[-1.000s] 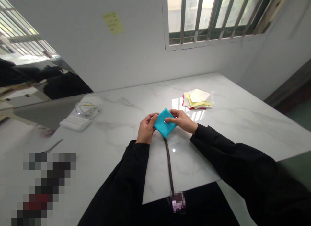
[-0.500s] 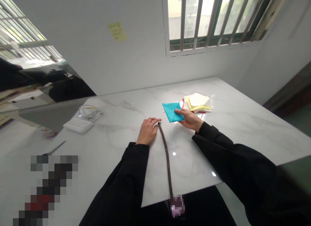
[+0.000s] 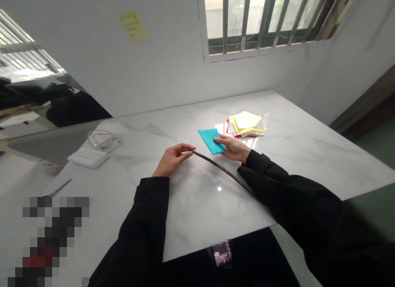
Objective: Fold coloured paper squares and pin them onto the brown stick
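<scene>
Two hands are in view, each coming out of a black sleeve. The left hand (image 3: pixel 174 158) is curled, its fingertips (image 3: pixel 188 148) closing on the near end of one thin dark strip (image 3: pixel 224 170), which runs across the counter (image 3: pixel 197 215) and passes beneath the right sleeve (image 3: pixel 286 192). The right hand (image 3: pixel 232 149) lies over one folded blue paper (image 3: pixel 208 140), its fingers on the paper's near corner; whether it grips or only presses, I cannot tell. That paper sits flat on the counter, just beside one loose stack of paper (image 3: pixel 246 124) in yellow, cream and red sheets.

Farther left on the counter are one coiled white cable (image 3: pixel 103 140) and one white pad (image 3: pixel 89 158), touching each other. Above, one yellow sticky note (image 3: pixel 133 26) is on the wall, near one barred window (image 3: pixel 259 19).
</scene>
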